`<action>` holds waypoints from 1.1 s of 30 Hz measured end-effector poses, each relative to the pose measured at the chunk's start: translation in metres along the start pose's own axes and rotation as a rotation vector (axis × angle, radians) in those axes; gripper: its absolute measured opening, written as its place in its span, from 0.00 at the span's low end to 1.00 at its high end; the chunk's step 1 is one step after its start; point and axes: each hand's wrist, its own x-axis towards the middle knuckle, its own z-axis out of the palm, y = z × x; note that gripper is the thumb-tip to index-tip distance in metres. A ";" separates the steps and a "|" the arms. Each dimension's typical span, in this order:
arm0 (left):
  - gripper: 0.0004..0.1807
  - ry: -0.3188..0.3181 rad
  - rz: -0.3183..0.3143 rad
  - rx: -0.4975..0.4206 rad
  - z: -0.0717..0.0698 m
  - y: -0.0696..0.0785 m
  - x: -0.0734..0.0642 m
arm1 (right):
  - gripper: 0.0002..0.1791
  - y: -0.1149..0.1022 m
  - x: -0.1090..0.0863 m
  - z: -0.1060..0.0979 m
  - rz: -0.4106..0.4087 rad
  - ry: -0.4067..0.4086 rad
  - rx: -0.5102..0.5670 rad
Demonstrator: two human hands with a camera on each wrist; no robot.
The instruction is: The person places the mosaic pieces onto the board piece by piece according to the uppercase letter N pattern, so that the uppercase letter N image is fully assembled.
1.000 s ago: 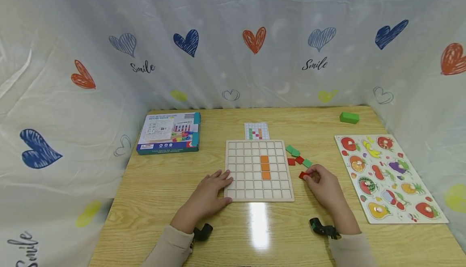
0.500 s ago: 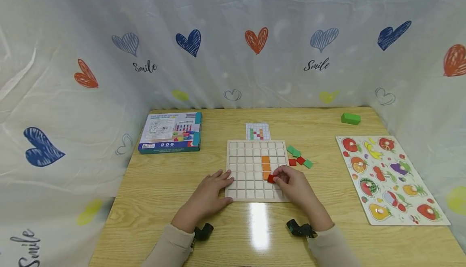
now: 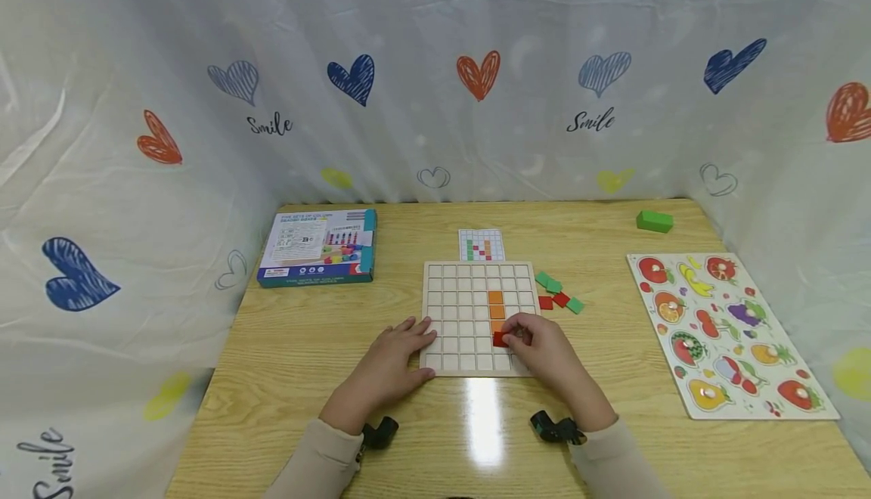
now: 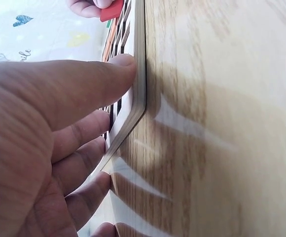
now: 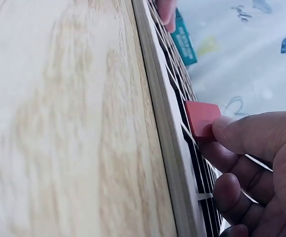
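A wooden grid board (image 3: 449, 363) lies mid-table with three orange tiles (image 3: 496, 299) in one column. My right hand (image 3: 544, 344) pinches a red square tile (image 5: 200, 120) between thumb and fingers, over the cell just below the lowest orange tile. The left hand (image 3: 391, 367) rests at the board's left edge, its thumb (image 4: 118, 66) on the near corner and its fingers spread along the side. Beyond the board stands a small pattern card (image 3: 480, 245) with coloured squares. Loose green tiles (image 3: 554, 286) and red tiles (image 3: 547, 302) lie right of the board.
A boxed toy set (image 3: 316, 249) lies at the back left. On the right is a fruit puzzle board (image 3: 728, 333), and a green block (image 3: 655, 221) sits near the back edge. A printed curtain (image 3: 435, 106) hangs behind the table.
My right hand has carried the red tile leftward from the table onto the board, then slightly nearer and down to the cell below the orange ones. The left hand has stayed put.
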 end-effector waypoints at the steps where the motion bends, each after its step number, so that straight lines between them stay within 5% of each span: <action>1: 0.36 0.000 0.000 0.000 0.000 0.000 0.000 | 0.04 0.000 0.000 0.000 -0.002 -0.003 0.001; 21: 0.36 -0.006 -0.006 -0.005 0.000 0.000 0.000 | 0.06 0.003 0.001 0.001 -0.065 -0.022 -0.091; 33: 0.36 -0.003 -0.008 -0.007 0.001 -0.001 0.001 | 0.03 0.003 0.001 -0.012 -0.044 -0.021 -0.019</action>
